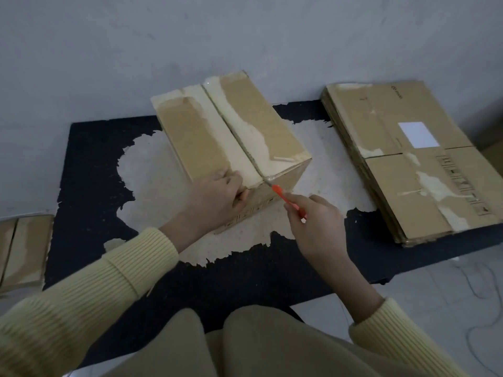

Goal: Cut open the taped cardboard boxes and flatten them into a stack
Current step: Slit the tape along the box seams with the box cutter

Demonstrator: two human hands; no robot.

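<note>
Grey wall (pixel 245 36) stands at the back, and a black mat (pixel 89 164) with a worn pale patch lies on the floor in front of it. The box (pixel 190 137) sits on that pale patch, closed, just in front of the person.

Its long side runs away from the person and leans a little to the left. The taped seam (pixel 231 129) runs down the middle of the top the same way. The far end of the seam is near the wall, and the near end points at the right hand. I cannot tell if the tape on top is cut through yet.

The left hand (pixel 217 194) holds the near top edge of the box, just left of the seam, with its fingers bent over it. I think it is there to stop the box from sliding. The right hand (pixel 315 221) pinches an orange cutter (pixel 280 193) in curled fingers. The tip touches the near end of the seam, so this hand is the one closer to the cut. I think the blade has to follow that long line, and the left hand sits beside the line, not across it.

Off to the right, well apart, lies a stack of flat boxes (pixel 381 118) with a white label (pixel 417 134) on top. More cardboard (pixel 24 248) lies at the left edge.
</note>
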